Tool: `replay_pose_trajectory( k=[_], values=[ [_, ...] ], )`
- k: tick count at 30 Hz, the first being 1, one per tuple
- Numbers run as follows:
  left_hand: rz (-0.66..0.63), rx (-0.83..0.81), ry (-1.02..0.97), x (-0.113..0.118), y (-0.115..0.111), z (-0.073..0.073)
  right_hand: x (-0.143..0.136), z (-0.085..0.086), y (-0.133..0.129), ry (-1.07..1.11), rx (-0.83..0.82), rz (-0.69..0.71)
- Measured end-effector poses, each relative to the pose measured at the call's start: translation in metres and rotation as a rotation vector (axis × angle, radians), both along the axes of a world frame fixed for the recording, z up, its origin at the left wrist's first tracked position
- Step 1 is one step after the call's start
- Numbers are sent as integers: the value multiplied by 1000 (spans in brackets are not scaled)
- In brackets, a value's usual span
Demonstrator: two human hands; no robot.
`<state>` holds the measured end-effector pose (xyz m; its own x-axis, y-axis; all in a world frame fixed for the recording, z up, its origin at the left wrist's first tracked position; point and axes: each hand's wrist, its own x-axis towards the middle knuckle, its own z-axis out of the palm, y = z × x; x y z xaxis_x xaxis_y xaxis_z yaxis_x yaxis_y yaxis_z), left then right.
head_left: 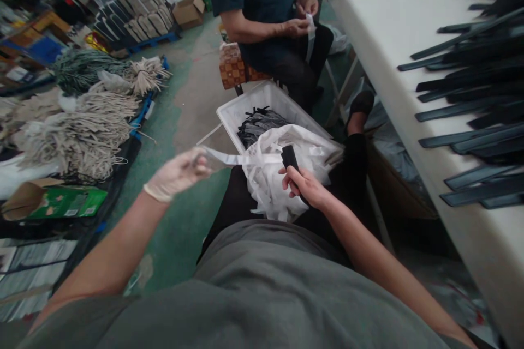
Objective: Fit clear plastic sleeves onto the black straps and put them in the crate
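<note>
My left hand, in a pale glove, is closed on one end of a whitish translucent strip, held out to the left. The strip stretches across to a black strap in my bare right hand. My right fingers are wrapped round the strap, whose upper end sticks up above them. Beneath both hands, a heap of white film pieces lies over my lap and the near side of a white crate. Dark straps fill the crate's far part.
A white table with many black straps runs along the right. Another person sits ahead, both hands on a clear strip. Bundles of beige cords and a green box are at left.
</note>
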<state>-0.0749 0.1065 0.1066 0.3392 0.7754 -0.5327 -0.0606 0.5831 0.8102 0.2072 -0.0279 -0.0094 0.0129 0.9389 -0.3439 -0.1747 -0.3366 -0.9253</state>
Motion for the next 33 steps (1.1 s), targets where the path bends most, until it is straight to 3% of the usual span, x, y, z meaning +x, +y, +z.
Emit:
replay_pose_trajectory(
  k=[1,4,6,7,9,11,13,15,16,18,20,23,33],
  values=[
    [171,138,-25,-16,18,23,-2,-2,-3,17,19,16],
    [479,557,-139,-62,55,87,-7,-7,-10,58,58,37],
    [578,674,-240,-79,64,107,-10,-10,-15,83,70,54],
    [603,668,-292,-81,64,106,-11,-11,-17,89,72,66],
    [634,541,-367,-69,57,83,-14,-11,-22,75,64,96],
    [661,304,-391,-40,39,38,-17,-9,-29,28,41,140],
    [675,-62,-355,-3,13,-17,-20,-5,-36,-41,5,199],
    [629,-217,-328,31,-17,-65,-22,1,-44,-83,-38,242],
    [612,-273,-315,44,-31,-84,-24,3,-47,-89,-58,255],
    [564,-400,-325,64,-55,-109,-26,6,-52,-88,-89,262],
    [531,-487,-343,74,-72,-119,-30,8,-55,-110,-99,235],
    [492,-519,-358,80,-84,-121,-36,7,-55,-167,-86,180],
    [391,-387,-396,88,-91,-125,-50,2,-43,-220,-49,159]
  ],
)
